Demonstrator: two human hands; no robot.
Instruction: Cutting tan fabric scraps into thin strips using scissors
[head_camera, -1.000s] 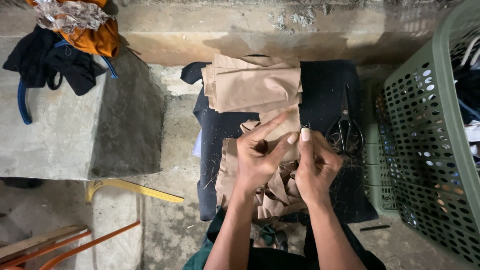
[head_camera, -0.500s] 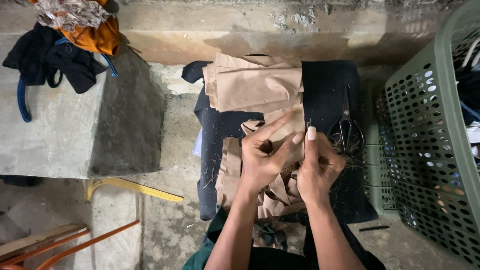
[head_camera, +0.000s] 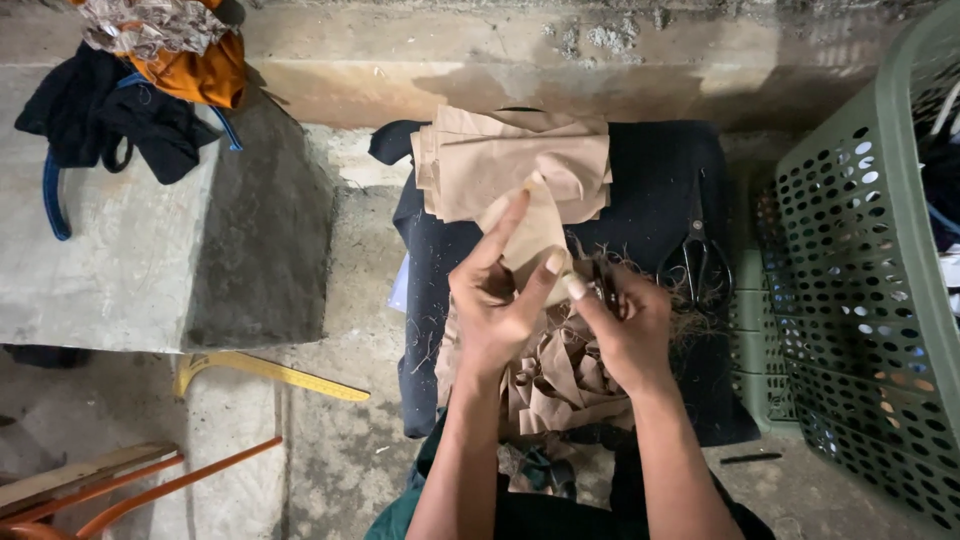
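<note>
Tan fabric piece (head_camera: 533, 232): pinched between left hand (head_camera: 497, 305) and right hand (head_camera: 628, 325), above dark cloth (head_camera: 660, 190). Stack of folded tan pieces (head_camera: 515, 160) just beyond; scissors (head_camera: 700, 262) right; green perforated basket (head_camera: 865, 280) far right.

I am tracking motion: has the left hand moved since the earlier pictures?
Yes. The left hand has shifted slightly down, away from the folded tan stack, which stayed put.
</note>
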